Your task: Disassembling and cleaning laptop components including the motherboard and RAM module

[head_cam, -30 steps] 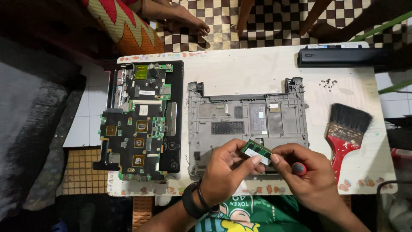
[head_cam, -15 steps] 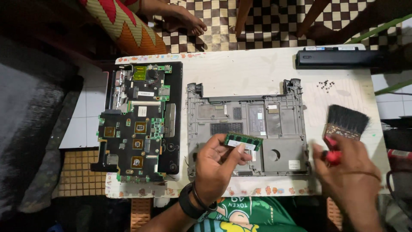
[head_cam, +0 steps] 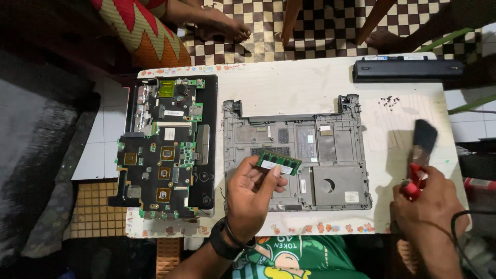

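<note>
Lifted since before: red-handled black-bristle paintbrush (head_cam: 421, 155), gripped by right hand (head_cam: 431, 204); green rectangular memory stick (head_cam: 279, 163) pinched by left hand (head_cam: 251, 199), open tabletop between.

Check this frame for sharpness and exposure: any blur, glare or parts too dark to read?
Head view: the memory module in the left hand and the grey laptop base are sharp; the brush in the right hand is motion-blurred; the white table is bright but not glaring; the left edge is very dark.
</note>
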